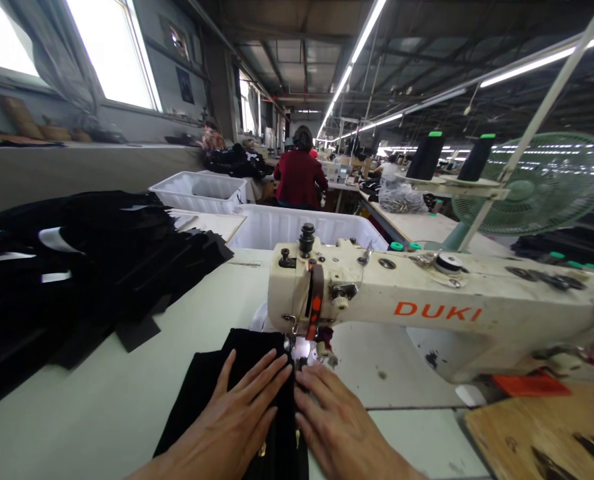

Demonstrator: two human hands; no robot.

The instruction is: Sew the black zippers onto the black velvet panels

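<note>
A piece of black fabric (204,373) lies on the table with its far edge at the needle area of the white sewing machine (377,280). My left hand (241,407) rests flat on the fabric, fingers spread and pointing toward the needle. At the fabric's right edge, just in front of the presser foot, my right hand (339,420) is laid with its fingers slightly bent and apart. Small gold-coloured metal pieces (262,450) show on the fabric between the hands. The machine's lamp lights the spot by the needle.
A heap of black cut pieces (77,267) covers the table's left side. White plastic bins (297,227) stand behind the machine. At right are thread cones (425,158), a green fan (531,187) and a wooden board (541,420) with dark tools. A person in dark red (299,177) sits ahead.
</note>
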